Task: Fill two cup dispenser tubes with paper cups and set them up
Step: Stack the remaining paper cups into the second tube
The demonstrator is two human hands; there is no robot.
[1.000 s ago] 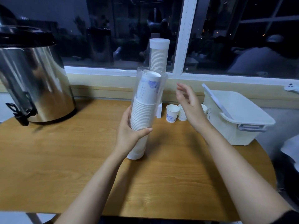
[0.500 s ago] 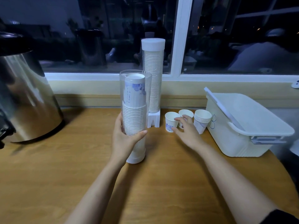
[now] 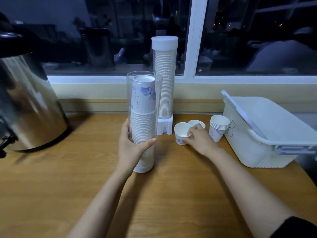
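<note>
A clear dispenser tube (image 3: 143, 93) stands upright on the wooden table, open at the top and nearly full of stacked paper cups. My left hand (image 3: 131, 146) grips its lower half. Behind it, a second tube (image 3: 165, 79) with a white cap stands on a white base by the window, full of cups. My right hand (image 3: 197, 140) pinches the rim of a single paper cup (image 3: 181, 134) standing on the table. Another loose cup (image 3: 197, 123) sits just behind my fingers, and a short stack of cups (image 3: 218, 127) stands to the right.
A large steel drinks urn (image 3: 29, 103) with a black tap fills the left side. A white lidded plastic box (image 3: 264, 131) sits at the right edge of the wooden table (image 3: 51, 186). The window sill runs along the back.
My right hand came down from beside the tube's top to the loose cups and now pinches one. The left hand stayed on the tube, now upright.
</note>
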